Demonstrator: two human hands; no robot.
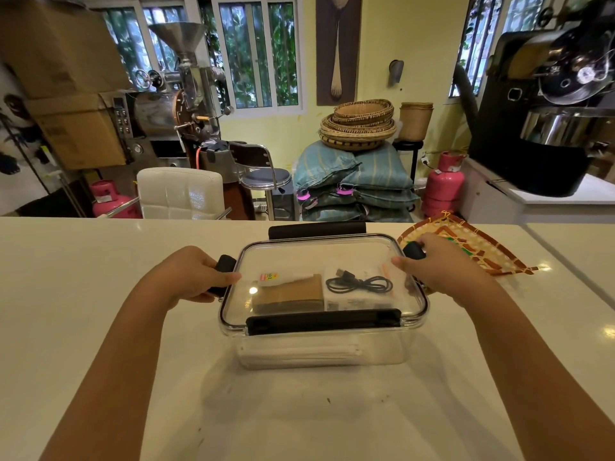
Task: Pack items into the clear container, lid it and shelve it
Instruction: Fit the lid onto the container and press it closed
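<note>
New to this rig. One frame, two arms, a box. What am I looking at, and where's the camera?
There is no robot here. A person wears one wide-angle camera on the head, looking forward and down, so the two bare arms reaching in from the bottom are their own.

On the white counter stands a clear container with its clear lid already on. Through the lid you can see a coiled black cable, a brown cardboard piece and a white packet beneath the cable.

The left hand grips the black side latch on the left end; the right hand grips the matching latch on the right end. The long front latch lies along the near edge. Whether the side latches are snapped shut is not clear.

A woven mat lies behind the right hand.
</note>
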